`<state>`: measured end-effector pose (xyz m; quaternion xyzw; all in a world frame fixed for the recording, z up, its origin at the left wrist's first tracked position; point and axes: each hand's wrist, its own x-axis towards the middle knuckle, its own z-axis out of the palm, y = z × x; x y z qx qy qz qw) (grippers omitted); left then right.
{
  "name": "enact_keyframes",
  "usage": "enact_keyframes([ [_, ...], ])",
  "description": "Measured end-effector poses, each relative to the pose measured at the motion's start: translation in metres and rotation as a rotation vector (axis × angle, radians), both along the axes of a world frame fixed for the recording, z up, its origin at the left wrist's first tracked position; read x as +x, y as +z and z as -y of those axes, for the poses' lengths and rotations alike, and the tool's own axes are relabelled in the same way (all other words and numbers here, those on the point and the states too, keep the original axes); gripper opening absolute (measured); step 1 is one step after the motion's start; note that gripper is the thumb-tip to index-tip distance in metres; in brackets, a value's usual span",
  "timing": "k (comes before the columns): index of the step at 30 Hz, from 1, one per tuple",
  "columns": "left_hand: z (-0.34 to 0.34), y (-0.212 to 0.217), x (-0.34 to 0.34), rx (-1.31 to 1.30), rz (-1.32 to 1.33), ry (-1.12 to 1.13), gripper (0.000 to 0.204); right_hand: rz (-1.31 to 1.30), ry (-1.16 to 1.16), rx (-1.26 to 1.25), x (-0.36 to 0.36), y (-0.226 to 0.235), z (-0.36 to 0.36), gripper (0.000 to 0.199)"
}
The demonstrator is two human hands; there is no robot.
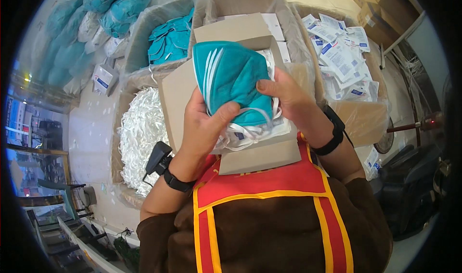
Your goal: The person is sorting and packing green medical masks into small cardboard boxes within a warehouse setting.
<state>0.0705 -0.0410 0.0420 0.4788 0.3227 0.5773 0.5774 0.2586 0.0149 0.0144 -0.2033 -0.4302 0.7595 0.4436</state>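
Holding teal cloth between left hand and right hand, pinched near both edges, over open carton. Could slip in through loosened thumb grip; could snag on loose white straps.

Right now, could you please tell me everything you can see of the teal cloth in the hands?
The teal cloth looks soft and slightly creased, with a rounded outline and white stripes along its left side. A white strap crosses its lower part. Held over the open box, it is gripped at lower left by the left hand and at right by the right hand, both thumbs on top. Its underside is hidden.
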Motion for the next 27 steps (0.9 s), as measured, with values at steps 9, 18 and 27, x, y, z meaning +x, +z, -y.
enact_keyframes([
  [9, -0.003, 0.069, -0.041, 1.034, -1.25, 0.373, 0.028, 0.0, 0.053, -0.112, 0.016, 0.018, -0.007, 0.057],
  [18, -0.003, 0.116, -0.033, 0.961, -1.473, -0.195, 0.055, -0.1, 0.101, -0.136, 0.01, 0.016, -0.009, 0.054],
  [27, -0.026, 0.09, -0.023, 1.368, -1.53, 0.016, 0.026, -0.063, 0.159, -0.294, -0.005, 0.015, 0.007, 0.049],
])
